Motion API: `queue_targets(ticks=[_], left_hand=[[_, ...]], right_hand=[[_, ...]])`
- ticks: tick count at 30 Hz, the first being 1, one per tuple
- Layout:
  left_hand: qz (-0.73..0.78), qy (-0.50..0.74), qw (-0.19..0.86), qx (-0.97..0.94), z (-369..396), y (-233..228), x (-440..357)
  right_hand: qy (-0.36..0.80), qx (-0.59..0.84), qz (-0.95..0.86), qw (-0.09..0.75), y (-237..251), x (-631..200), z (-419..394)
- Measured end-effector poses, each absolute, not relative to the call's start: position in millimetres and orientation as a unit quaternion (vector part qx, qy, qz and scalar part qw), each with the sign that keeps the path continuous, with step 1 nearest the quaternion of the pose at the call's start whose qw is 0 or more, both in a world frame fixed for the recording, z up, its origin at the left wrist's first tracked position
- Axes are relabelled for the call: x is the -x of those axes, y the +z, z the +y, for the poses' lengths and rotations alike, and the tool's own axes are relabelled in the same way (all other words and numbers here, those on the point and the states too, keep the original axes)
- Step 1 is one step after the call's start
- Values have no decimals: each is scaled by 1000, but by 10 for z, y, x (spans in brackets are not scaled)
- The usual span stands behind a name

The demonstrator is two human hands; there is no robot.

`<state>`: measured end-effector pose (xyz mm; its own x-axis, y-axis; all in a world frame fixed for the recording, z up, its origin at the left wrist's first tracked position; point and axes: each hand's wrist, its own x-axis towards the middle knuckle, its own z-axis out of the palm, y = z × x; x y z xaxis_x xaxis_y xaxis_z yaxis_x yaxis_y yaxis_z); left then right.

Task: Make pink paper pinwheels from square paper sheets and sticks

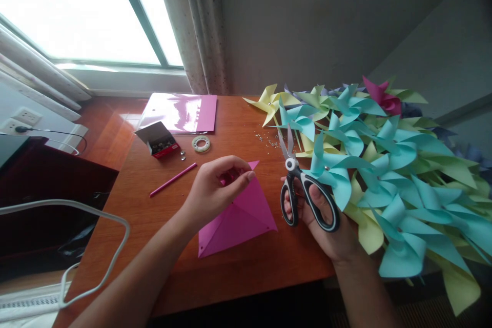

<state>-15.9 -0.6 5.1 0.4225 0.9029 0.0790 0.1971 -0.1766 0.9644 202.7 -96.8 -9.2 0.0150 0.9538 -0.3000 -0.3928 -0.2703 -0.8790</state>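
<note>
A thin pink straw (173, 179) lay on the brown wooden table (161, 246), left of the left hand (215, 189). That hand pinched the top corner of a creased pink paper square (240, 218) lying flat before the person. Just right, the right hand (326, 220) gripped black-and-white-handled scissors (298, 184), blades slightly parted, pointing away. Beside it sprawled a heap of blue and yellow paper pinwheels (384, 164).

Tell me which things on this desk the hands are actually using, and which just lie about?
In use:
- left hand pinching a corner of the pink creased paper square
- right hand holding black-and-grey scissors

Lying about:
- pink stick
- tape roll
- small open box
- pile of paper pinwheels
- pink paper stack
</note>
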Motion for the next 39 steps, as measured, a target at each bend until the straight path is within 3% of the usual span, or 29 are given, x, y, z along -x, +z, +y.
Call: queue_targets(ticks=[3,6,13,16,21,26,39], left_hand=[[404,365,501,-672,-9,54,168],[410,380,498,-663,-11,57,174],[422,378,500,-655,-6,55,150],[424,385,499,-651,1,51,139],[427,393,487,-653,2,69,153],[423,414,500,-632,4,47,180],[404,373,495,-673,-16,52,160]], right_hand=[[604,526,-322,506,-56,-2037,-975],[530,616,-390,432,-28,-2051,-955],[170,755,-586,238,-150,-1974,-885],[81,768,-616,155,-173,-1917,-863],[39,786,-615,46,-86,-1832,-836],[37,774,-632,-8,-14,-1790,-825],[33,758,-651,-10,-16,-1805,-861]])
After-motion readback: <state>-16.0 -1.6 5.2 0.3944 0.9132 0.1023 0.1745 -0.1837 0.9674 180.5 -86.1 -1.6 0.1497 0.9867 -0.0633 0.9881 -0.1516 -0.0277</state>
